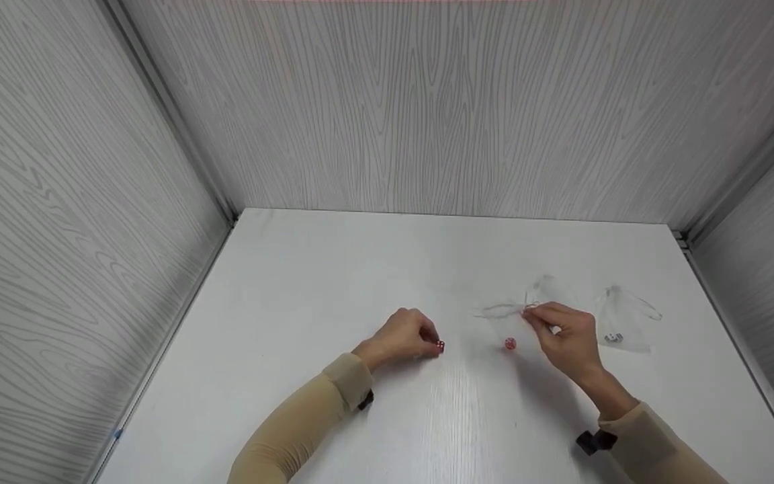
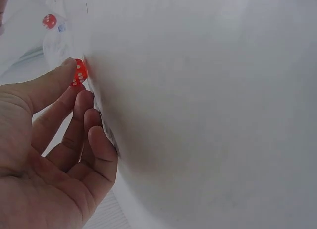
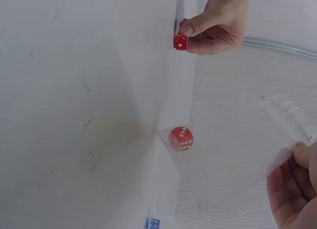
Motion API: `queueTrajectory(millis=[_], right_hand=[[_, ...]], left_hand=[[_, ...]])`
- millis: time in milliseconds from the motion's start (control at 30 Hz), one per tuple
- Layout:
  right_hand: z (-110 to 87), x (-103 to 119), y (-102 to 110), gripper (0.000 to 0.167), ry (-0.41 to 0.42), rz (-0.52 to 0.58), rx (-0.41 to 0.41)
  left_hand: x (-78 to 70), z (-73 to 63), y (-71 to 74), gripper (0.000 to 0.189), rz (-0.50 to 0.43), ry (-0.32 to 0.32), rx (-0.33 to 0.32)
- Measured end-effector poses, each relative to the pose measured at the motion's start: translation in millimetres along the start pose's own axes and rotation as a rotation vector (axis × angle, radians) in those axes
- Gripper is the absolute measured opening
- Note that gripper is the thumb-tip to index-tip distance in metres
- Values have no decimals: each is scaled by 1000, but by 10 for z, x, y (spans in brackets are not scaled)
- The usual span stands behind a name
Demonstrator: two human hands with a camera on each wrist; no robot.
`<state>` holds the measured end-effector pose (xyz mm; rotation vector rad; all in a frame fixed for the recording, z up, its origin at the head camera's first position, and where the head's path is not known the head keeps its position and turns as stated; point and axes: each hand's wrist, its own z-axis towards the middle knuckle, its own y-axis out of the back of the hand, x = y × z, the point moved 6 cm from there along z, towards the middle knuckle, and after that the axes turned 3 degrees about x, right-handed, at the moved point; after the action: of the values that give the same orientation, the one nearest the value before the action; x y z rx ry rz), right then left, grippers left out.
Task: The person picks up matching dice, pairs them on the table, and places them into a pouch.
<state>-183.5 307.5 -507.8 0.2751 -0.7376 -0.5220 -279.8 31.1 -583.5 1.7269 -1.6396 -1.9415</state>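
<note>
My left hand (image 1: pixel 400 335) pinches a red die (image 2: pixel 79 73) with white pips between thumb and fingertips, low over the table; whether the die touches the tabletop I cannot tell. To its right, my right hand (image 1: pixel 568 339) grips a sheer drawstring bag (image 3: pixel 233 154) near its upper edge. Another red die (image 3: pixel 181 139) lies in a bottom corner of that bag. The bag hangs tilted, with its cord loop (image 1: pixel 498 309) trailing left. A gap separates the left hand's die from the bag.
Right of the right hand lies a second sheer bag (image 1: pixel 635 329) holding small dice (image 1: pixel 613 337). Another sheer bag (image 1: pixel 548 288) lies partly hidden behind the right hand. A blue die (image 3: pixel 154 223) shows in the right wrist view. Wood-grain panels (image 1: pixel 387 121) enclose the white table (image 1: pixel 333 269).
</note>
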Motion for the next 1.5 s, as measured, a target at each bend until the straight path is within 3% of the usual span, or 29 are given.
queueTrajectory(millis=[200, 333, 733, 967, 1067, 1233, 1400, 1500], right_hand=[[-14, -9, -2, 25, -5, 11, 4], [-19, -5, 0, 26, 5, 11, -2], [51, 34, -26, 23, 30, 8, -13], [85, 92, -86, 27, 56, -10, -10], [94, 104, -121, 25, 50, -13, 0], [92, 113, -156, 22, 34, 8, 27], [102, 125, -109, 24, 36, 8, -3], [112, 120, -86, 25, 26, 17, -17]], left_hand=[[-4, -14, 9, 13, -33, 0, 3], [-110, -13, 116, 16, -23, -32, -21], [-834, -51, 678, 19, 20, -228, -156], [-1174, -4, 723, 16, 42, -329, -160], [-1224, 62, 678, 15, 48, -358, -168], [-1169, 125, 614, 16, -6, -360, -194], [-1099, 121, 627, 21, -49, -339, -216], [-1021, 109, 612, 35, -58, -296, -197]])
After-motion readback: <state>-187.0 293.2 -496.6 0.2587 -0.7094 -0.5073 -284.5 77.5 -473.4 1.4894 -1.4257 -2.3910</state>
